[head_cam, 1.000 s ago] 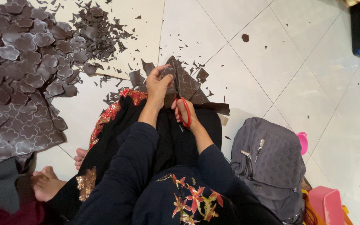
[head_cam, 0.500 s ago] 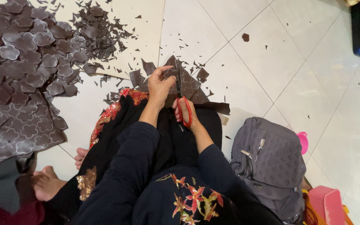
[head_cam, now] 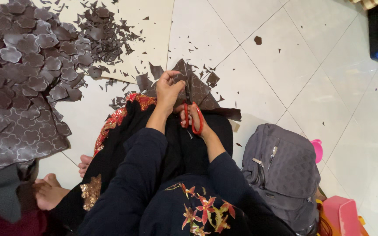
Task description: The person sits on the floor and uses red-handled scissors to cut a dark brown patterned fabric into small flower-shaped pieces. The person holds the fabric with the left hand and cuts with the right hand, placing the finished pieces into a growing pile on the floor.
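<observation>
Seated on a white tiled floor (head_cam: 285, 65), grey backpack (head_cam: 281, 170) just beside the right knee. Right hand (head_cam: 193, 117) closed through red-handled scissors (head_cam: 192, 114), blades up into a dark brown sheet (head_cam: 200, 89) pinched at its top by the left hand (head_cam: 169, 87). Farther left, heaped flower-shaped cutouts (head_cam: 27, 65) and scattered scraps (head_cam: 106, 30).

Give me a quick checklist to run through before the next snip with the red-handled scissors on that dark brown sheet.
1. Right hand grips the red-handled scissors: ok.
2. Left hand holds the dark brown sheet piece near the blades: ok.
3. Left fingers clear of the blades: cannot tell, the blades are mostly hidden.
4. Blades follow the flower outline: cannot tell.
5. Pile of cut brown flower shapes lies apart from the cutting: ok.
6. Grey backpack sits clear of the right elbow: ok.
</observation>
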Tool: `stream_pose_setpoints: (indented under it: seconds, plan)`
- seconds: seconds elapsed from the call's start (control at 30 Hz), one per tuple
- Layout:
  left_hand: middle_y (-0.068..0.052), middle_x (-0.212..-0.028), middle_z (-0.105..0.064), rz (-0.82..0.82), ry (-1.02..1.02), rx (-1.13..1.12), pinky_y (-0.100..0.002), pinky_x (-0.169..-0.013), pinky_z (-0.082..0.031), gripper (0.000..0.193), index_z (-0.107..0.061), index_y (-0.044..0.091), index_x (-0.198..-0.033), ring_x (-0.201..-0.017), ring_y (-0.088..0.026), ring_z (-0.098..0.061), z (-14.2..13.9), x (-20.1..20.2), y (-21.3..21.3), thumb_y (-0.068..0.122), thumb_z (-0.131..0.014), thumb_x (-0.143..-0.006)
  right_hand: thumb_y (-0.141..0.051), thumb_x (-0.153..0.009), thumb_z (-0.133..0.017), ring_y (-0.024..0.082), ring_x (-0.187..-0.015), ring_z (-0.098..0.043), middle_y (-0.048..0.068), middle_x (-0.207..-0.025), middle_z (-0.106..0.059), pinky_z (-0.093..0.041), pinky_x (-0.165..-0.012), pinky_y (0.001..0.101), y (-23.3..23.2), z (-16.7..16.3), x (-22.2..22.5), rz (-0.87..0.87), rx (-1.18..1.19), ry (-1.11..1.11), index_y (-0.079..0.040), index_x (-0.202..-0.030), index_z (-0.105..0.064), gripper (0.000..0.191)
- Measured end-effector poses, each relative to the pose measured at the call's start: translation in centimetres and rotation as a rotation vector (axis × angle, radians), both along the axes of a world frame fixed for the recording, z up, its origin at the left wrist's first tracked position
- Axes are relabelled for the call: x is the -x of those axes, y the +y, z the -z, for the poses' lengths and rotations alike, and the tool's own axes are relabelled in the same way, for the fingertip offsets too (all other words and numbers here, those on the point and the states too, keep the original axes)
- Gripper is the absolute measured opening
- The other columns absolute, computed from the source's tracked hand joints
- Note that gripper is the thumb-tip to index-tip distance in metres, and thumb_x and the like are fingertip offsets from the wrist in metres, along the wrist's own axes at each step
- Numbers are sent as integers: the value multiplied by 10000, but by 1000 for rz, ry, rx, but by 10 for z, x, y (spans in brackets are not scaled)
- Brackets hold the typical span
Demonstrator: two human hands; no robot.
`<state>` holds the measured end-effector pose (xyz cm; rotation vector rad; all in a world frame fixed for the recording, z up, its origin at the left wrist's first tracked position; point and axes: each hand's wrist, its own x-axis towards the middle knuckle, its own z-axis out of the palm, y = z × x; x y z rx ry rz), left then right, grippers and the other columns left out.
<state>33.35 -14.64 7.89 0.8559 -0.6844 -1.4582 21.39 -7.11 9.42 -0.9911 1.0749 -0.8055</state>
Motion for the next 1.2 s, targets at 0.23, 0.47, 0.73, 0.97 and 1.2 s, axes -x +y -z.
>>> stream_pose_setpoints:
  seconds: [0.23, 0.47, 0.73, 0.97, 1.2]
  plan:
    - [-41, -779, -617, 24, -89, -1, -231, -566, -460, 332, -617, -22, -1163, -628, -75, -557, -2, 2, 2, -65, -703, -846, -796, -917, -284, 124, -659, -551, -13, -792, -521, -505, -614, 291, 0, 1, 2, 12, -22, -11, -24, -1180, -608, 877]
    - [-28, -830, -654, 55, -42, -2, -222, -604, -502, 306, -611, -16, -1143, -665, -73, -594, -1, 3, 3, -54, -704, -854, -843, -908, -318, 141, -468, -477, 27, -587, -470, -411, -435, 271, 2, 2, 8, 59, 29, 48, -66, -893, -539, 808]
    - [-21, -848, -677, 53, -4, -1, -224, -620, -507, 314, -599, -18, -1157, -688, -72, -607, 1, 6, 4, -49, -697, -860, -861, -904, -332, 136, -597, -505, 9, -761, -495, -462, -572, 315, 6, -3, 7, -2, -52, -130, -37, -1101, -611, 891]
    - [-17, -793, -645, 109, -44, -25, -220, -605, -501, 330, -606, -7, -1170, -661, -71, -597, 2, 7, 5, -33, -710, -858, -895, -854, -270, 144, -710, -529, -13, -842, -487, -489, -672, 326, 4, -15, 7, -52, -50, -188, -41, -1192, -614, 981]
    - [-23, -831, -677, 118, -52, -58, -212, -598, -508, 312, -615, -1, -1148, -673, -70, -616, -1, 4, 6, -29, -704, -850, -884, -886, -277, 154, -610, -502, 14, -759, -484, -448, -557, 310, 4, -7, 9, -36, 17, -139, -28, -1050, -590, 927]
